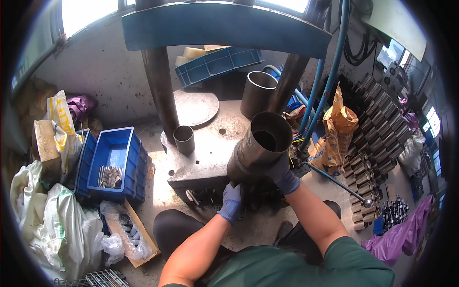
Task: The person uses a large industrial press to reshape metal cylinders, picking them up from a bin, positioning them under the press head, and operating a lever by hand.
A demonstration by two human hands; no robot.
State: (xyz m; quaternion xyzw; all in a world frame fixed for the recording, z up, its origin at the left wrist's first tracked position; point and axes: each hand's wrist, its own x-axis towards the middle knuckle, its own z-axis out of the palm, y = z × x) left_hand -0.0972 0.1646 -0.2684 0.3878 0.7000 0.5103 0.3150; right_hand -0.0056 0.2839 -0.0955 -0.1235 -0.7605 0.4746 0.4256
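A large dark metal cylinder (258,149), open at the top, leans at the front edge of a hydraulic press's steel table (205,167). Its upper part is narrower than its base. My left hand (230,200), in a blue-grey work glove, grips the cylinder's lower rim, its fingertips partly hidden underneath. On the right side, my gloved right hand (285,178) is wrapped against the cylinder's wall, with some fingers out of sight. A short metal ring (184,140) stands on the table's left, and a wide steel tube (258,95) stands at the back right.
Steel columns (161,86) and a blue crossbeam (224,27) frame the table. Blue bins (117,162) and white sacks (60,229) sit at left. Stacked metal sleeves (377,124), a brown paper bag (337,129) and a ball-ended lever (334,183) are at right.
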